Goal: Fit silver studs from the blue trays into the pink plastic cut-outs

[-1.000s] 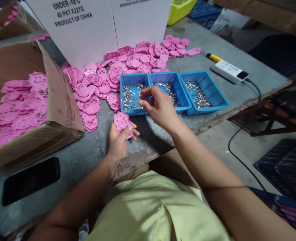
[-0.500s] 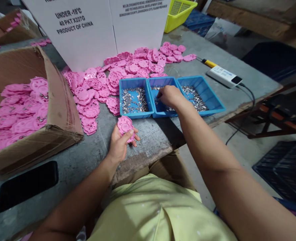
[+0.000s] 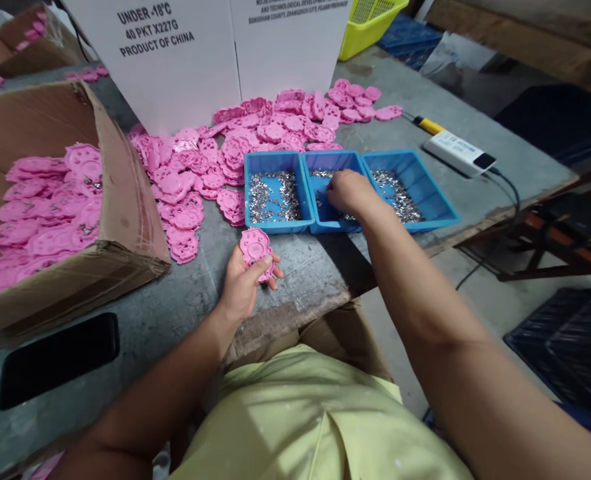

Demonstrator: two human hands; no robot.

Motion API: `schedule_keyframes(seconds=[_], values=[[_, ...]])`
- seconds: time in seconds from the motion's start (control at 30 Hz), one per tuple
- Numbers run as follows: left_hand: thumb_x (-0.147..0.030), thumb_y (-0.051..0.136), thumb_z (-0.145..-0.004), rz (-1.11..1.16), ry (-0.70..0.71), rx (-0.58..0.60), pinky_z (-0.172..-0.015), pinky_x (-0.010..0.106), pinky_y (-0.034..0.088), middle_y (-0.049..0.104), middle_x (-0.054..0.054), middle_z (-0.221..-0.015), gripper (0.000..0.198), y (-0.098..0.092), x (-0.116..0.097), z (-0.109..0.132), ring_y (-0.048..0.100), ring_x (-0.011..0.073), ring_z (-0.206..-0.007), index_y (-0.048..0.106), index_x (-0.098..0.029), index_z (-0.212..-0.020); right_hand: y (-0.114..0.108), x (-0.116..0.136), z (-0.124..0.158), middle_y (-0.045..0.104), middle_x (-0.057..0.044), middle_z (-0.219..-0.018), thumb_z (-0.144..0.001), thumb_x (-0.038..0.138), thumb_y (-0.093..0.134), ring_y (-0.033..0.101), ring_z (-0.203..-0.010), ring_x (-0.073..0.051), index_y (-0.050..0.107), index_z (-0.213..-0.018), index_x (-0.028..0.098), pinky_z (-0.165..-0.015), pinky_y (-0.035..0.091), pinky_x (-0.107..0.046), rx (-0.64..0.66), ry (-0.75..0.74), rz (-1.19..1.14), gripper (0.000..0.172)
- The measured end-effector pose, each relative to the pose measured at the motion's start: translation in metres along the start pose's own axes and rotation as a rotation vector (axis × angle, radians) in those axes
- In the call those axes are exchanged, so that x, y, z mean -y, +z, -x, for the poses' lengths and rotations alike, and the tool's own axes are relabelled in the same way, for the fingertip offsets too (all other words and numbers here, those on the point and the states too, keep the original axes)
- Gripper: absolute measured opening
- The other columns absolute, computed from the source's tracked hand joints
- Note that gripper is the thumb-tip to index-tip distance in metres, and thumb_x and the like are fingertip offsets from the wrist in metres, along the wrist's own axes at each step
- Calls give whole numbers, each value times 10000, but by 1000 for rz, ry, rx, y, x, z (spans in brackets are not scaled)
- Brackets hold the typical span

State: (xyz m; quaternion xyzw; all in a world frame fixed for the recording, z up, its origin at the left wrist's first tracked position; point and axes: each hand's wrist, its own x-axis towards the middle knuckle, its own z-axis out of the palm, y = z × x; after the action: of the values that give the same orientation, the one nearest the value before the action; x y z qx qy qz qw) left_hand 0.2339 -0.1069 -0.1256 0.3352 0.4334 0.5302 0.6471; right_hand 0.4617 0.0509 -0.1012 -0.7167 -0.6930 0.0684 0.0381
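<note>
My left hand (image 3: 244,280) grips a pink moulded plastic piece (image 3: 255,248) by its lower edge, thumb on top, just in front of the blue bins. The piece has a scalloped outline and raised relief. My right hand (image 3: 351,193) reaches down into the middle blue bin (image 3: 331,160), fingers bent together among small shiny metal parts. Whatever its fingertips pinch is hidden. More such metal parts lie in the left blue bin (image 3: 274,225) and the right blue bin (image 3: 435,200). Behind and left of the bins spreads a heap of similar pink pieces (image 3: 235,148).
At left stands an open cardboard box (image 3: 133,200) of pink pieces, with a black phone (image 3: 60,360) before it. A white carton (image 3: 190,73) rises behind the heap. On the right lies a white device (image 3: 458,153) with a cable and a yellow-handled tool (image 3: 429,126). A yellow basket (image 3: 370,30) stands behind.
The whole view has shifted slightly, so things sit a little further right. My left hand still holds the pink piece, and my right hand stays in the middle bin.
</note>
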Motion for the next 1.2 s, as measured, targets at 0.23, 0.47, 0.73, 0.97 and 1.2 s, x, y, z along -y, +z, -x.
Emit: schedule_keyframes(seconds=[0.23, 0.47, 0.73, 0.97, 1.2], values=[[-318, 823, -692, 55, -3, 0, -402, 219, 482, 692, -9, -808, 459, 3, 2, 2, 663, 139, -563, 492, -199, -988, -9, 22, 85, 688, -60, -874, -857, 234, 619, 605, -798, -193, 643, -833, 205, -784, 474, -346, -213, -289, -647, 45], [-302, 837, -674, 88, -60, 17, -398, 198, 458, 673, -25, -780, 459, 3, 3, 2, 652, 120, -547, 500, -196, -967, 30, 58, 139, 669, -45, -849, -894, 283, 609, 609, -810, -183, 598, -760, 218, -765, 470, -317, -104, -443, -889, 150], [-281, 870, -636, 100, -72, 10, -363, 193, 434, 629, -54, -738, 512, 4, 4, 1, 630, 115, -520, 486, -200, -964, 44, 55, 143, 675, -39, -836, -936, 307, 625, 630, -800, -170, 645, -776, 216, -764, 480, -307, -174, -491, -954, 186], [-296, 869, -648, 109, -121, 80, -369, 184, 446, 620, -54, -737, 488, 1, 1, 0, 637, 110, -529, 493, -192, -941, 54, 52, 140, 673, -39, -808, -942, 350, 659, 635, -763, -166, 662, -774, 224, -712, 505, -313, -261, -618, -1055, 210], [-266, 866, -650, 124, -155, 118, -362, 182, 445, 629, -52, -719, 468, -3, 1, -1, 635, 115, -538, 500, -195, -932, 52, 47, 134, 676, -41, -838, -903, 424, 711, 645, -813, -175, 730, -781, 242, -747, 534, -342, -157, -631, -1138, 220]])
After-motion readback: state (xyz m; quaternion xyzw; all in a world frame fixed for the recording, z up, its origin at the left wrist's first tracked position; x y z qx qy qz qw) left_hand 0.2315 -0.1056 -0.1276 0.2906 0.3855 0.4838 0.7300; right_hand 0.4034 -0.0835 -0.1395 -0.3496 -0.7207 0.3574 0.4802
